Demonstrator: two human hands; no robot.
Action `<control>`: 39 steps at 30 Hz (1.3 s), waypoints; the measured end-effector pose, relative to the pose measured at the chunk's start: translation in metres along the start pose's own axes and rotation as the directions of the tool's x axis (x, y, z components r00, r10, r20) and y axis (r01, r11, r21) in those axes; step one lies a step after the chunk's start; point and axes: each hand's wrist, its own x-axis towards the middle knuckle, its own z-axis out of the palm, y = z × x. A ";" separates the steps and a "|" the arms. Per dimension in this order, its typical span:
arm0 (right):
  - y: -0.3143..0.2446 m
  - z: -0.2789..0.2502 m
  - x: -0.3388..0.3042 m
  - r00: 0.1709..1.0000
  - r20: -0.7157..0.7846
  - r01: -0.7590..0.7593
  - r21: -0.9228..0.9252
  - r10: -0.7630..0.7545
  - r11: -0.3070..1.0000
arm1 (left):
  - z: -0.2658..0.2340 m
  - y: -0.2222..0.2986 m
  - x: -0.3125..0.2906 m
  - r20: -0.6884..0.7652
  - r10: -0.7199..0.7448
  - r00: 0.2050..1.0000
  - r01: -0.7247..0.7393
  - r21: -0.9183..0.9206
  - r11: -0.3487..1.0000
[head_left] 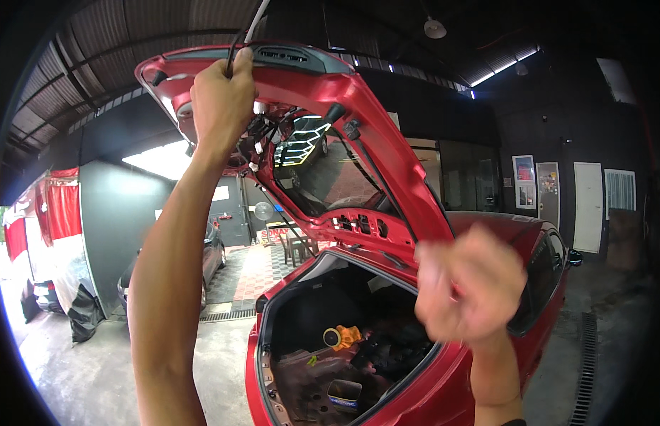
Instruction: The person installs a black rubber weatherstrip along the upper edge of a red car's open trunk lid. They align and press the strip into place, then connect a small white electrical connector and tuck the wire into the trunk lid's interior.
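Note:
Raised in front of me, my left hand (223, 103) is closed at the upper edge of a red car's open tailgate (394, 142). It pinches a thin black cord-like strand (233, 51); a pale narrow strip (256, 21) rises just above the fingers. The tailgate's inner trim is off, leaving wiring (262, 131) and openings in the metal exposed. My right hand (472, 287) is lifted at the right, before the car's rear side. Its fingers look curled but are smeared by motion, so whether they hold anything is unclear.
Below the tailgate lies the open boot (301, 305), holding an orange cloth-like item beside a round pad (333, 337), a small container (344, 392) and dark items. A dark car (215, 255) stands at the left. Floor drains (584, 376), a chair (298, 245) and a fan (264, 211) are visible.

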 end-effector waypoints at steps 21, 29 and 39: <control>-0.223 -0.008 -0.319 -0.502 0.786 -0.237 0.276 0.360 -0.932 | 0.033 -0.003 0.005 0.114 -0.158 0.981 0.174 -0.152 0.973; -0.294 -0.030 -0.355 -0.555 0.825 0.202 0.256 0.105 -0.945 | -0.020 0.024 -0.133 0.219 -0.269 0.938 0.307 -0.163 0.938; -0.319 -0.006 -0.340 -0.515 0.855 0.248 0.216 0.060 -0.944 | -0.264 -0.009 -0.565 0.304 -0.925 0.227 0.910 0.273 0.313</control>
